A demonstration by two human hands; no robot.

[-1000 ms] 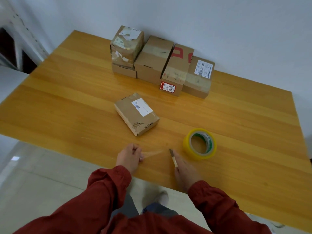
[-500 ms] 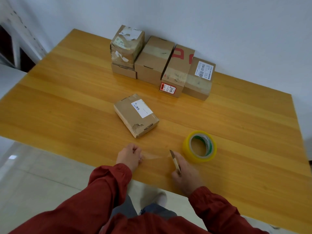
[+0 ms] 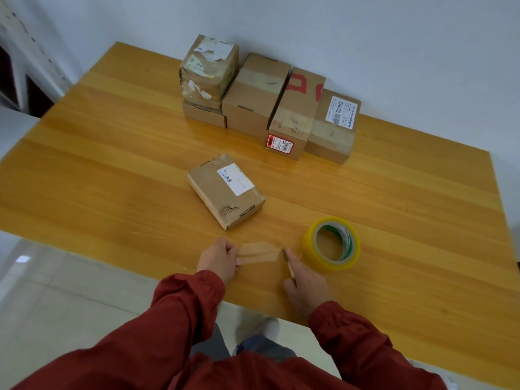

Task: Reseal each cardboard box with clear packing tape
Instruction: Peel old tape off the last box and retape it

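Observation:
A small flat cardboard box (image 3: 225,191) with a white label lies alone in the middle of the wooden table (image 3: 394,209). In front of it my left hand (image 3: 219,260) pinches one end of a clear strip of tape (image 3: 260,252) stretched just above the table. My right hand (image 3: 305,285) grips a small knife (image 3: 287,261) whose tip meets the strip's other end. A yellowish roll of clear packing tape (image 3: 332,243) lies flat just right of the knife.
Several cardboard boxes (image 3: 253,97) stand in a row against the wall at the back, one stacked on a flatter box at the left. The table's near edge runs under my wrists, with tiled floor below.
The strip between my hands has turned so that its flat face shows, and my right hand with the knife has shifted slightly toward its right end. Box and roll have not moved.

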